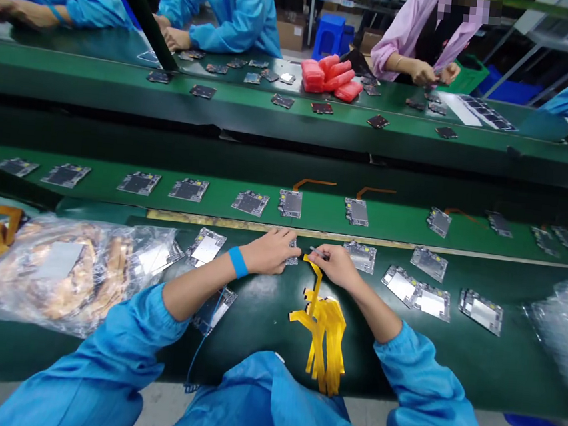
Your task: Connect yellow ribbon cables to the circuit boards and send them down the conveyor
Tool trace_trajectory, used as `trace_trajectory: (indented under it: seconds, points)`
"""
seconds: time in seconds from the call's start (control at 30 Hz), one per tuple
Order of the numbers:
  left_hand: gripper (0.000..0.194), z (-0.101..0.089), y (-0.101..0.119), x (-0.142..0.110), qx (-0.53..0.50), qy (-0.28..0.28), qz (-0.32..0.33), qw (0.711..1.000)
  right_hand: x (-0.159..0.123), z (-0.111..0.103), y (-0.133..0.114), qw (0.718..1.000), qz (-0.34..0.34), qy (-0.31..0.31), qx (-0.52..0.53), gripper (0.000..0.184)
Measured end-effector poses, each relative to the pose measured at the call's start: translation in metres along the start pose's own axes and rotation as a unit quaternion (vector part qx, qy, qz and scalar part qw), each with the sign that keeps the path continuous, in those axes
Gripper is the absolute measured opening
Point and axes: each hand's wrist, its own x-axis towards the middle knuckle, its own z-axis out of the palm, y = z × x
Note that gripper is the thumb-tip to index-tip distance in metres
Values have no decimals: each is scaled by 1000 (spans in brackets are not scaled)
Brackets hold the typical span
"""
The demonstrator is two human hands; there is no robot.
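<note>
My left hand (271,250) is curled over a small circuit board (291,259) on the dark green bench, fingers closed on its edge. My right hand (335,263) pinches a thin metal tool (317,250) beside that board. A yellow flex strip (316,280) hangs from under my right hand down to a pile of yellow flex strips (325,334) in front of me. A blue band sits on my left wrist.
More boards (426,299) lie to the right and one (206,247) to the left. A plastic bag of parts (62,269) lies at left, another bag (562,327) at right. A conveyor (324,211) carries a row of boards. People work across the far bench, near red pouches (330,77).
</note>
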Motion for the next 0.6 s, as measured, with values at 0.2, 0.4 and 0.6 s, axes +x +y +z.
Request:
trace_trajectory:
  seconds: [0.2,0.4,0.6]
  points:
    - [21,7,-3,-8,-7,26,4,1000,10,4,-11,995,21,12,-100,18]
    - [18,15,-5,-12,-17,51,-1,999,14,6,-21,985,43,-2,-165,18]
    - [15,19,-6,-14,-25,60,3,998,14,5,-26,979,58,-11,-193,19]
